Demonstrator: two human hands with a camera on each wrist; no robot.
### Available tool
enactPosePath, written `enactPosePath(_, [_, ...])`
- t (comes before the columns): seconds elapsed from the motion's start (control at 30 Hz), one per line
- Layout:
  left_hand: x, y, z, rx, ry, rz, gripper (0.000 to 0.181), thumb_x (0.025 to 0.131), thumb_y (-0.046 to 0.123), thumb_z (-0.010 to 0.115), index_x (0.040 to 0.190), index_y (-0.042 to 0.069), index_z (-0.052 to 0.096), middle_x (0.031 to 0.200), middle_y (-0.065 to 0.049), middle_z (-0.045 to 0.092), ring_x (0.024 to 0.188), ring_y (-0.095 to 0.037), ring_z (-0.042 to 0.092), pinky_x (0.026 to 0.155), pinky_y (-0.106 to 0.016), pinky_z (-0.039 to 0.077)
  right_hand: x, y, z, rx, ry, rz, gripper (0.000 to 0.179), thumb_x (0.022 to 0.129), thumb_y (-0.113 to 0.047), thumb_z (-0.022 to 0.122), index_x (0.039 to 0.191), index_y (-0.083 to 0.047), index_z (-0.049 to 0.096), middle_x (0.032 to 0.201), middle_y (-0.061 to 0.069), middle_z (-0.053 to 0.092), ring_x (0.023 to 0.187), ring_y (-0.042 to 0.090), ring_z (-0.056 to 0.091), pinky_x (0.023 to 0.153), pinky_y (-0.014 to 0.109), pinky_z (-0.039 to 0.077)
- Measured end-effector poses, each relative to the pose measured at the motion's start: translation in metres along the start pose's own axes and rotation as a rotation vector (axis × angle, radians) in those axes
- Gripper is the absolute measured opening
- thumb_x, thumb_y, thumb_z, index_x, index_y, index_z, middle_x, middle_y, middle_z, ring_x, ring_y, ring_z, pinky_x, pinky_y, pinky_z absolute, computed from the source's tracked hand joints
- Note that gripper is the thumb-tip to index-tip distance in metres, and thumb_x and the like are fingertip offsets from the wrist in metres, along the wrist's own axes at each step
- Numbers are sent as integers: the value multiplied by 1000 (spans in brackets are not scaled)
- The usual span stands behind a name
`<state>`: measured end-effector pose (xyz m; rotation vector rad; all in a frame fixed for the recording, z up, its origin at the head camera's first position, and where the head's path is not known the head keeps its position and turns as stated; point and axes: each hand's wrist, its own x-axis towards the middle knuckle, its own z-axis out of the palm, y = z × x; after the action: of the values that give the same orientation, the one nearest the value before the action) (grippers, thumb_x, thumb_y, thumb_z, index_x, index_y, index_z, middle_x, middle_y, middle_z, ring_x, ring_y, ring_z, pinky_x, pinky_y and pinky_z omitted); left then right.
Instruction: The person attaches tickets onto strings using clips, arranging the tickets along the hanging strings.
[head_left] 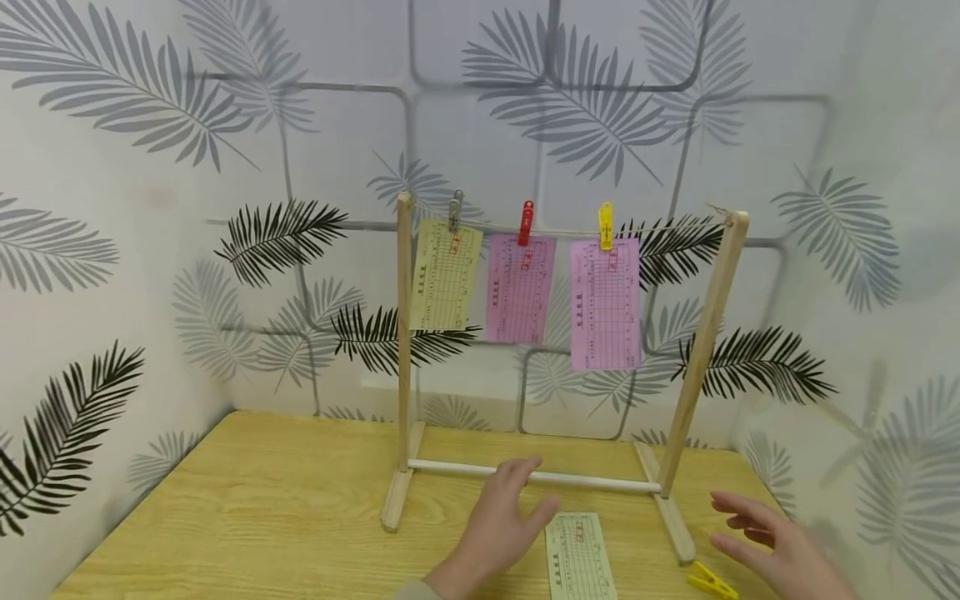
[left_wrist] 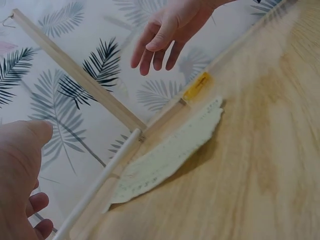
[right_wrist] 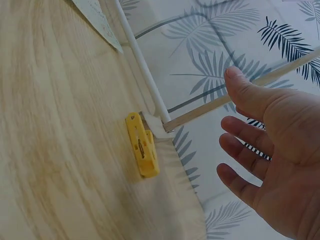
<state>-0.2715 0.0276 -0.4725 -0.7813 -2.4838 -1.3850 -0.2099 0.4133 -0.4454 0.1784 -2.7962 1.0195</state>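
My left hand (head_left: 501,518), fingers loose and holding nothing, hovers just left of a pale green printed slip (head_left: 581,557) lying on the table. In the left wrist view the slip (left_wrist: 167,155) curls up along its edges. My right hand (head_left: 783,546) is at the right, relaxed, with nothing in it. Close by it on the tabletop lies a yellow clothespin (head_left: 711,581), seen larger in the right wrist view as a yellow clip (right_wrist: 142,146) near the foot of the wooden stand.
A wooden stand (head_left: 693,375) carries a string with three slips: a yellow-green slip (head_left: 446,279) under a grey clothespin (head_left: 455,211), a pink slip (head_left: 520,292) under a red clothespin (head_left: 527,223), and a pink slip (head_left: 605,308) under a yellow clothespin (head_left: 606,227). A white rod (head_left: 592,480) joins its feet.
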Motion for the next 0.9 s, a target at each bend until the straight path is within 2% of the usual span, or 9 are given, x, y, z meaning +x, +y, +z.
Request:
enactPosePath(0.23, [-6,-13,12,46,-37,-1,65,110,45,68,162,10,52,159,-15,55,146,-40,51,114,-63,48,1,16,3,98,-74,133,64,108,-24,76,154,13,52,147,30,63,113,22,68,90,26,58])
enactPosePath(0.4, [-8,-16,17,70,-33,-5,64,108,44,71,159,9,55,156,-15,57,144,-39,53,114,-61,49,0,28,5,149,-107,193,68,108,-27,75,157,13,49,148,31,62,114,23,67,92,34,61])
enactPosePath(0.57, [-10,-22,23,71,-46,-30,64,108,47,70,159,11,56,157,-13,57,145,-37,53,115,-62,47,-2,39,7,198,-140,219,70,108,-26,76,156,16,46,147,34,61,115,26,67,93,39,62])
enactPosePath(0.73, [-11,-25,24,88,-55,-25,64,109,48,69,160,13,56,155,-11,59,144,-36,53,115,-61,47,0,46,11,212,-158,238,72,106,-27,77,155,17,47,147,36,60,116,31,68,94,44,62])
enactPosePath(0.9, [-13,-25,23,111,-69,-19,65,108,46,71,160,10,55,154,-11,60,142,-35,54,115,-60,47,1,52,13,214,-178,244,72,107,-27,77,154,18,47,146,37,60,116,32,69,91,39,62])
